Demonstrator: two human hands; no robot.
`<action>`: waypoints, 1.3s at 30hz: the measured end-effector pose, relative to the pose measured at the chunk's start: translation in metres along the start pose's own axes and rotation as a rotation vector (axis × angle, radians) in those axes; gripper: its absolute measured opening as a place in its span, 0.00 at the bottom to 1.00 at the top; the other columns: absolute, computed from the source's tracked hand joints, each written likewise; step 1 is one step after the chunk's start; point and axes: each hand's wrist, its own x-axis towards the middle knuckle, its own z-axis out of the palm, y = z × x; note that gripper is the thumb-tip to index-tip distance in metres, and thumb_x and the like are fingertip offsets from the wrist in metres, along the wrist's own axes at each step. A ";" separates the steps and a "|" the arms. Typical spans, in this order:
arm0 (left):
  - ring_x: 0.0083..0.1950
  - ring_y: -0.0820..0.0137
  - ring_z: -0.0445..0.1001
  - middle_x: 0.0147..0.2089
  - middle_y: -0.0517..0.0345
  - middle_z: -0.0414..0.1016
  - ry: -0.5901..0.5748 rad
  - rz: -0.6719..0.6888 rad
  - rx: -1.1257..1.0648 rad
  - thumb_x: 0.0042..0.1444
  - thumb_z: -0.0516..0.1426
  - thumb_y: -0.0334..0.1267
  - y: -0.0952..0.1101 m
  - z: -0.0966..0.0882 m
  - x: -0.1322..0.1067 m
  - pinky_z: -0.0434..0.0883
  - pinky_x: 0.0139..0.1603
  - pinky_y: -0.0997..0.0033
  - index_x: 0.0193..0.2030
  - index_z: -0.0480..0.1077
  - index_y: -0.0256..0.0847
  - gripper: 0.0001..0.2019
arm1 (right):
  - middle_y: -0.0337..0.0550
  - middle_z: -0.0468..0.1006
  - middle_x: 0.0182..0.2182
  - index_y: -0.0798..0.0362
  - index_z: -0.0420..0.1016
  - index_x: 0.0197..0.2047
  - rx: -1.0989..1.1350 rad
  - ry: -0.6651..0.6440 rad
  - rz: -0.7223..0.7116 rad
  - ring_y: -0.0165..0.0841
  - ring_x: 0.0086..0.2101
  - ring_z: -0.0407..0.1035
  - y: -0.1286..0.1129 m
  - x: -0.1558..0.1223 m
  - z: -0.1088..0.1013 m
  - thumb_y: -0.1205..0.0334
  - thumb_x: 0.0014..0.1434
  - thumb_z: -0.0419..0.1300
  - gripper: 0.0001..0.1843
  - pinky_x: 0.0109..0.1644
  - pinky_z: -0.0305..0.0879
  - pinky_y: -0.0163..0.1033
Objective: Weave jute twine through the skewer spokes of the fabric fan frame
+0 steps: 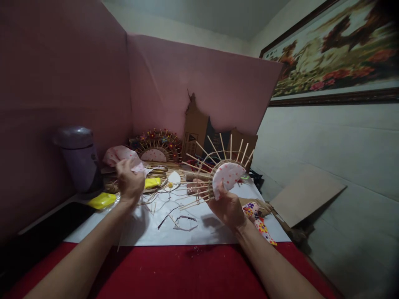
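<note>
The left hand grips spotted cloth, the right hand a stick fan, seemingly a cloth-handling step next needing a steady hold.

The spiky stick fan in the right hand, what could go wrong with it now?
The thin sticks poke out all around the curve of the stick fan, so one might snap if bumped. Only the right hand holds it, low down, so it could perhaps tip or slip. The spotted cloth bunched in the left hand might snag on the stick ends if they touch.
</note>
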 end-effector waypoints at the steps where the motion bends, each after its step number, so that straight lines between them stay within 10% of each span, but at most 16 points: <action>1: 0.41 0.64 0.71 0.41 0.51 0.72 -0.096 -0.022 -0.057 0.38 0.56 0.29 0.005 0.004 -0.007 0.67 0.37 0.66 0.41 0.71 0.38 0.18 | 0.46 0.78 0.41 0.52 0.76 0.37 -0.016 -0.029 0.027 0.41 0.49 0.67 0.000 -0.002 0.002 0.53 0.55 0.58 0.12 0.57 0.58 0.51; 5: 0.40 0.60 0.74 0.37 0.47 0.77 -0.606 -0.124 -0.294 0.39 0.61 0.35 0.031 0.022 -0.039 0.69 0.40 0.64 0.34 0.76 0.34 0.13 | 0.47 0.77 0.44 0.53 0.75 0.43 -0.029 -0.098 0.136 0.42 0.50 0.66 0.005 -0.008 0.010 0.50 0.54 0.58 0.18 0.58 0.56 0.51; 11: 0.34 0.66 0.74 0.34 0.48 0.78 -0.914 -0.315 -0.616 0.44 0.63 0.37 0.046 0.028 -0.061 0.68 0.38 0.66 0.39 0.76 0.34 0.14 | 0.47 0.78 0.42 0.53 0.74 0.42 0.015 -0.106 0.199 0.42 0.50 0.66 0.014 -0.013 0.015 0.52 0.51 0.61 0.18 0.57 0.57 0.50; 27: 0.17 0.85 0.50 0.16 0.68 0.57 -0.853 -0.359 -0.574 0.44 0.65 0.37 0.031 0.013 -0.039 0.45 0.18 0.80 0.20 0.67 0.33 0.12 | 0.51 0.78 0.33 0.60 0.77 0.38 -0.185 -0.209 0.241 0.37 0.34 0.71 0.013 -0.013 0.004 0.51 0.50 0.61 0.20 0.39 0.66 0.39; 39: 0.17 0.83 0.47 0.18 0.70 0.51 -0.946 -0.658 -0.706 0.46 0.63 0.40 0.034 -0.003 -0.027 0.47 0.15 0.84 0.24 0.59 0.38 0.15 | 0.48 0.78 0.27 0.59 0.78 0.35 -0.219 -0.194 0.253 0.36 0.28 0.71 0.014 -0.014 -0.005 0.51 0.50 0.60 0.19 0.37 0.67 0.39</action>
